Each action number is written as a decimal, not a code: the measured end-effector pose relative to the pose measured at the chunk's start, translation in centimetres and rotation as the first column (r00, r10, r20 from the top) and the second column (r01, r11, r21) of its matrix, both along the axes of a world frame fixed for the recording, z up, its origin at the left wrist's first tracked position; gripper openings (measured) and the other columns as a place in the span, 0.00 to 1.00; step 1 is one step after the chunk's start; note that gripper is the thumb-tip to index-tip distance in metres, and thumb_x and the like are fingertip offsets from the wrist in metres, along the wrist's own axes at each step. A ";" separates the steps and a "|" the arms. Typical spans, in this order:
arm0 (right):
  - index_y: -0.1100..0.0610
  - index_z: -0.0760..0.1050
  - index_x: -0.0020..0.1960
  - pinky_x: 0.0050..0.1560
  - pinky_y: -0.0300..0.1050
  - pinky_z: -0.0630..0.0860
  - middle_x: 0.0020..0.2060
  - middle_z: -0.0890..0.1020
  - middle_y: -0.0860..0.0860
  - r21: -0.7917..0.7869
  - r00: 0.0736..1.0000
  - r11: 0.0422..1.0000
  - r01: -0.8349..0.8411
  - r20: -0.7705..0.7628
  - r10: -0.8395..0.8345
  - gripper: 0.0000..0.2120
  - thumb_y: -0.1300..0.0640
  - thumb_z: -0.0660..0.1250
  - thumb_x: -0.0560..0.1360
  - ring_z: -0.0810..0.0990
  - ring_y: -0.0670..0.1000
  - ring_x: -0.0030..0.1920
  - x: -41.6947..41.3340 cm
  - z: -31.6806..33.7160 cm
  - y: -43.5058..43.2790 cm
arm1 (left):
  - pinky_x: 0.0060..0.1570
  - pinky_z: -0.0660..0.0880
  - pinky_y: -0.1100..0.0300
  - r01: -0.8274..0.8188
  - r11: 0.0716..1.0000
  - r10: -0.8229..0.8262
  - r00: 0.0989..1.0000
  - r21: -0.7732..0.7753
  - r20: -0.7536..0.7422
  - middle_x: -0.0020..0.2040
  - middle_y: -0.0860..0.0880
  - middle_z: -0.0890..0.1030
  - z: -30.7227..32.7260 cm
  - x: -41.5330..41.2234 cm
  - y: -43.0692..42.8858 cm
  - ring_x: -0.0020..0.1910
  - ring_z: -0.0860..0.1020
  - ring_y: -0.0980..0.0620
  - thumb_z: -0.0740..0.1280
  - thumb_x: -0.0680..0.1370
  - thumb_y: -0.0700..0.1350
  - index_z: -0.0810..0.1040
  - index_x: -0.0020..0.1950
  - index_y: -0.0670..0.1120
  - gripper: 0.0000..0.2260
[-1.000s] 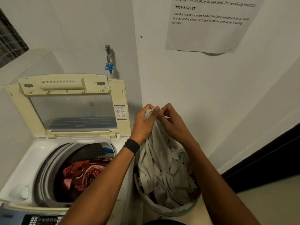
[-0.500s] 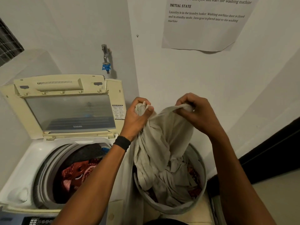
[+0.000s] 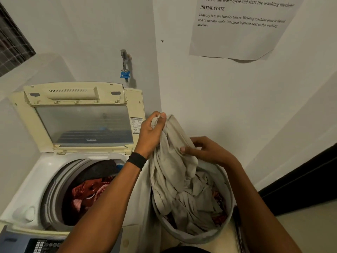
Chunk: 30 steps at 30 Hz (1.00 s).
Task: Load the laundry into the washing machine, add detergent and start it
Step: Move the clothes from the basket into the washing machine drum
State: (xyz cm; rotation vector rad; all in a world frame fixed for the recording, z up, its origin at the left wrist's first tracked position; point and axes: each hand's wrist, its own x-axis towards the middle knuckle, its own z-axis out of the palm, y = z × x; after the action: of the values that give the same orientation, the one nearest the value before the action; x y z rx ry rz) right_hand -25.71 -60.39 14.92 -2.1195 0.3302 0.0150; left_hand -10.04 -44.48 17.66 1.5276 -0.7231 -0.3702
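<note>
Left hand (image 3: 150, 133) fisted round beige garment (image 3: 171, 172) top, right hand (image 3: 209, 152) pinching lower fold. Lift clear of laundry basket (image 3: 191, 238), drop into washer drum (image 3: 54, 189).

I see my left hand (image 3: 151, 132), a black wristband (image 3: 137, 160) at the wrist, gripping the top of a pale grey garment (image 3: 171, 161) above the laundry basket (image 3: 182, 236). The garment's lower folds lie inside the basket. My right hand (image 3: 206, 150) pinches a fold lower down. Just left stands the washing machine (image 3: 36, 179), its lid (image 3: 82, 123) raised, with red patterned clothes (image 3: 87, 194) in the drum.
</note>
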 end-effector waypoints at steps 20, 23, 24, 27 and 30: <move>0.58 0.81 0.54 0.52 0.57 0.81 0.49 0.86 0.51 0.180 0.904 0.982 0.060 0.408 -0.130 0.08 0.53 0.69 0.82 0.84 0.57 0.50 1.3 6.1 1.6 | 0.47 0.78 0.57 0.155 0.981 -0.169 0.978 0.115 0.125 0.47 0.43 0.83 0.1 -1.9 -1.6 0.45 0.80 0.54 0.75 0.77 0.39 0.80 0.52 0.40 0.07; 0.57 0.77 0.55 0.50 0.51 0.78 0.50 0.84 0.54 0.276 0.914 0.960 0.056 0.372 -0.160 0.12 0.51 0.74 0.78 0.81 0.54 0.47 1.3 5.0 1.9 | 0.43 0.76 0.59 0.182 0.970 -0.199 0.974 0.159 0.104 0.42 0.47 0.81 -0.3 -1.5 -0.8 0.41 0.78 0.56 0.74 0.78 0.38 0.78 0.49 0.41 0.05; 0.57 0.77 0.54 0.51 0.52 0.78 0.50 0.83 0.55 0.275 0.916 0.959 0.072 0.362 -0.173 0.14 0.49 0.75 0.77 0.81 0.54 0.48 1.2 4.5 1.7 | 0.41 0.74 0.60 0.171 0.971 -0.188 0.978 0.166 0.091 0.39 0.50 0.79 -0.3 -1.4 -0.7 0.39 0.76 0.57 0.74 0.77 0.39 0.77 0.46 0.43 0.06; 0.55 0.78 0.52 0.44 0.49 0.75 0.42 0.78 0.57 0.266 0.949 0.959 0.095 0.266 -0.168 0.15 0.45 0.75 0.75 0.78 0.50 0.43 0.3 3.2 0.8 | 0.41 0.71 0.58 0.123 0.987 -0.126 0.992 0.099 0.031 0.36 0.51 0.77 0.3 -0.7 -0.1 0.38 0.74 0.54 0.74 0.78 0.47 0.76 0.43 0.42 0.12; 0.61 0.76 0.47 0.41 0.49 0.73 0.37 0.75 0.56 0.262 0.990 0.964 0.048 0.117 -0.081 0.21 0.42 0.74 0.76 0.75 0.51 0.38 -0.8 1.8 0.0 | 0.44 0.71 0.55 0.091 0.996 -0.091 0.995 0.001 0.034 0.38 0.48 0.76 0.9 0.1 0.3 0.39 0.74 0.52 0.71 0.80 0.51 0.76 0.44 0.40 0.15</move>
State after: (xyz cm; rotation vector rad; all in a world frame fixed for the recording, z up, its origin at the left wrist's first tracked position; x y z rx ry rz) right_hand -26.53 -60.39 16.75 -1.8402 0.3040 -0.1084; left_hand -9.98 -44.14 18.60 1.5070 -0.8216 -0.4133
